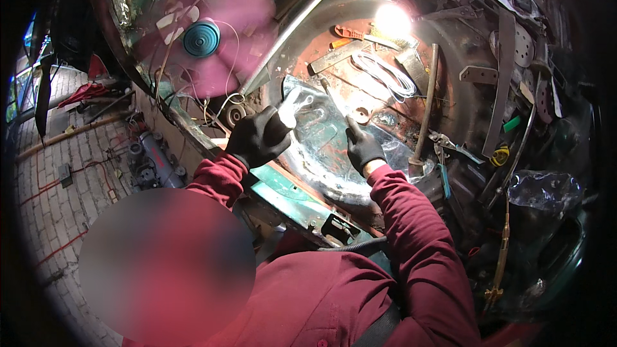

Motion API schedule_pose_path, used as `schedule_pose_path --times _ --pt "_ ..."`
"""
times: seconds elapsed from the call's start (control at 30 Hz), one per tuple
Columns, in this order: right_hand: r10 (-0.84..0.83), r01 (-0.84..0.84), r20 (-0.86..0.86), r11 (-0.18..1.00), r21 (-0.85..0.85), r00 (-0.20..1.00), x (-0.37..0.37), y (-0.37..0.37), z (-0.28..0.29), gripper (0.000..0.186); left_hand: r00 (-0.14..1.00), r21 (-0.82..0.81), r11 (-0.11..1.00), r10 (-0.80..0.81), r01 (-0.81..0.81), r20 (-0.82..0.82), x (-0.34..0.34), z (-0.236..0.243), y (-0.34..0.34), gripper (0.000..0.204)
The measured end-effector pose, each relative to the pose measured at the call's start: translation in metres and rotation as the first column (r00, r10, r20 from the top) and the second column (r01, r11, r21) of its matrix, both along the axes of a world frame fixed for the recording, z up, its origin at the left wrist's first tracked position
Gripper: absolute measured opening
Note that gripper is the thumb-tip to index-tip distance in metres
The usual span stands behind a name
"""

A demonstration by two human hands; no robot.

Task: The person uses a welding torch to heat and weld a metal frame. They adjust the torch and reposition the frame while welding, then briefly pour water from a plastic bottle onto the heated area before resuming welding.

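Note:
My gloved left hand [260, 138] is closed on a small bright, pale piece [289, 109] at the left edge of a shiny metal sheet [308, 141]; glare hides what the piece is. My gloved right hand [363, 144] grips a slim bar-like tool [334, 99] that slants up-left over the sheet. The sheet lies in a rusty round metal well [302, 54]. Beside my right hand are a small round washer-like part [362, 115] and, farther right, a long-handled hammer [425, 109]. A coil of white cable [382, 74] lies behind them.
A bright lamp [393, 20] shines at the back. A pink fan [238, 32] stands back left. Pliers [450, 148], a yellow tape measure [500, 155], metal strips [498, 77] and crumpled plastic [543, 186] crowd the right. A green body edge [283, 202] runs before me; brick paving [58, 186] shows left.

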State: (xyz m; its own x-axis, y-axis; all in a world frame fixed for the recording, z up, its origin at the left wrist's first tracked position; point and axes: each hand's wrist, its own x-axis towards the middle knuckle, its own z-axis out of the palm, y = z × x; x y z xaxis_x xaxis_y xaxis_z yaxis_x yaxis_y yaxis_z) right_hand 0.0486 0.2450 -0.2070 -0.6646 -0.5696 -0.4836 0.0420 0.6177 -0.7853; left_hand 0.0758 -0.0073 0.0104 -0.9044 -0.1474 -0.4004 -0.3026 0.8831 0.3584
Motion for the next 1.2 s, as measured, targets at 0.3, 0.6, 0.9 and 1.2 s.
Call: schedule_pose_path --times 0.3,0.6,0.9,1.2 --pt "-0.022 0.006 -0.089 0.985 -0.174 0.996 0.000 -0.019 0.003 0.055 1.000 0.112 0.994 0.016 -0.015 -0.002 -0.007 -0.012 -0.027 0.038" --pt "0.050 -0.048 0.030 0.996 -0.081 0.998 -0.008 -0.039 0.017 0.050 1.000 0.107 0.994 0.001 -0.001 -0.004 -0.006 -0.015 -0.031 0.039" --pt "0.214 -0.222 0.065 0.960 0.169 0.975 -0.017 -0.051 -0.021 0.049 0.998 0.133 0.990 0.044 -0.048 0.035 -0.006 -0.007 -0.041 0.042" --pt "0.229 -0.213 -0.022 0.933 0.292 0.973 -0.021 -0.053 0.003 0.049 0.968 0.107 0.968 -0.209 0.225 -0.137 -0.007 -0.010 -0.031 0.037"
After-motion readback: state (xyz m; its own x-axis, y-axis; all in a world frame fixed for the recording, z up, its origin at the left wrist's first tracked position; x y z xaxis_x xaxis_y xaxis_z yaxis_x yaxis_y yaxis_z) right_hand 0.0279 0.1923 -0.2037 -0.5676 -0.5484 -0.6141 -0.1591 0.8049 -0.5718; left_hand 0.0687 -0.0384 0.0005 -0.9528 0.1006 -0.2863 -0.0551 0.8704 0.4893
